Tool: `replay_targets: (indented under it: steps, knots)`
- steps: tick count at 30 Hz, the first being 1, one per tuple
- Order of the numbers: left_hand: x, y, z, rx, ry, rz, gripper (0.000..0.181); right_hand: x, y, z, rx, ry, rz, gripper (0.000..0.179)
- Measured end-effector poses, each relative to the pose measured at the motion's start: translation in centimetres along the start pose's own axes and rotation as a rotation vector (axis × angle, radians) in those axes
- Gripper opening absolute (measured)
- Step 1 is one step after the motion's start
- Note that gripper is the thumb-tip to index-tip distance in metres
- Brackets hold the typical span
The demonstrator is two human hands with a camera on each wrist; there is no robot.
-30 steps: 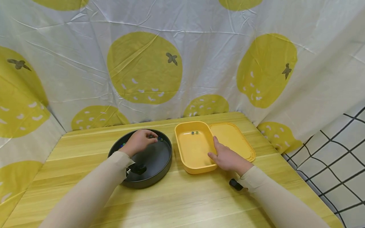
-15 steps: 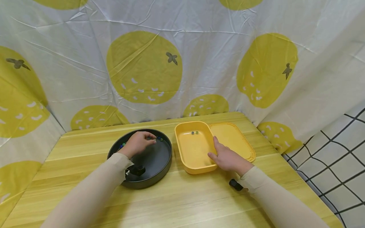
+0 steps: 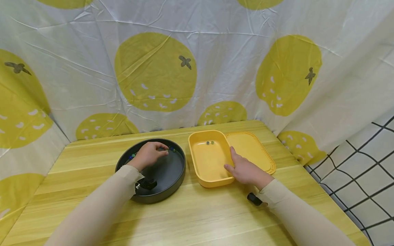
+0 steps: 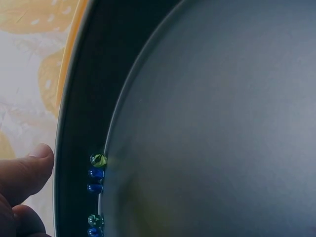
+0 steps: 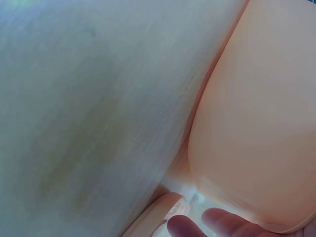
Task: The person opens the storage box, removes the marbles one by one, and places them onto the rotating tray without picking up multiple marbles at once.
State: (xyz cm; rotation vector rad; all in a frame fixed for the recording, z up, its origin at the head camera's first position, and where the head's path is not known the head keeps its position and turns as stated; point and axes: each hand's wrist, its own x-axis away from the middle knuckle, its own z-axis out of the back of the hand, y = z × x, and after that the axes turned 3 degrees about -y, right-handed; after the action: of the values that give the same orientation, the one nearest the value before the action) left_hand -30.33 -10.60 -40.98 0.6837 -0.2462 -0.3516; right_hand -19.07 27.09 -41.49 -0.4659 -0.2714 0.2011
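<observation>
My left hand [image 3: 150, 155] reaches over the dark round pan [image 3: 164, 172], thumb and fingers bent, their tips near marbles [image 3: 172, 149] by the far wall. In the left wrist view two fingertips stand apart with nothing visible between them. Several blue and green marbles [image 4: 97, 173] line the pan's edge there. The right hand [image 3: 246, 169] holds the right side of a yellow rectangular container [image 3: 212, 169], thumb over the rim and fingers along the outside. Two small marbles [image 3: 210, 142] lie at the container's far end.
A yellow lid [image 3: 250, 148] lies flat to the right of the container. More marbles [image 3: 132, 156] sit at the pan's left side. Behind the wooden table [image 3: 184, 218] hangs a white curtain [image 3: 215, 65] with yellow fruit prints.
Over the pan, my left hand has shifted slightly left and then stayed nearly still. The right hand and the container keep their places.
</observation>
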Motion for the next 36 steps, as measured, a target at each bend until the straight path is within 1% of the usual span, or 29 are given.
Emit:
replay_targets:
  steps: [9,18,22,25,28,31,36]
  knots:
    - [-0.3,-0.3,-0.1,0.016,-0.010,-0.002,0.029,0.1,-0.1,0.0,0.015,0.002,0.017,0.085]
    - [-0.4,-0.4,-0.1,0.021,-0.018,0.009,0.029,-0.1,0.2,-0.1,0.003,-0.001,-0.004,0.086]
    - [-0.4,0.0,0.0,0.007,-0.007,-0.003,0.029,-0.1,0.1,-0.1,0.004,0.002,-0.010,0.085]
    - [-0.5,1.1,-0.1,0.018,0.004,-0.027,0.029,0.0,0.1,0.0,0.012,0.002,-0.012,0.084]
    - [-0.7,2.9,-0.4,0.057,0.002,-0.055,0.030,0.1,0.2,0.0,0.015,-0.001,-0.014,0.084]
    - [-1.1,5.2,-1.0,0.095,-0.009,-0.078,0.031,0.1,0.4,0.0,0.009,-0.007,-0.016,0.084]
    - [-2.0,9.1,-2.5,0.102,-0.034,-0.134,0.032,0.0,0.6,0.0,0.010,-0.007,-0.012,0.085]
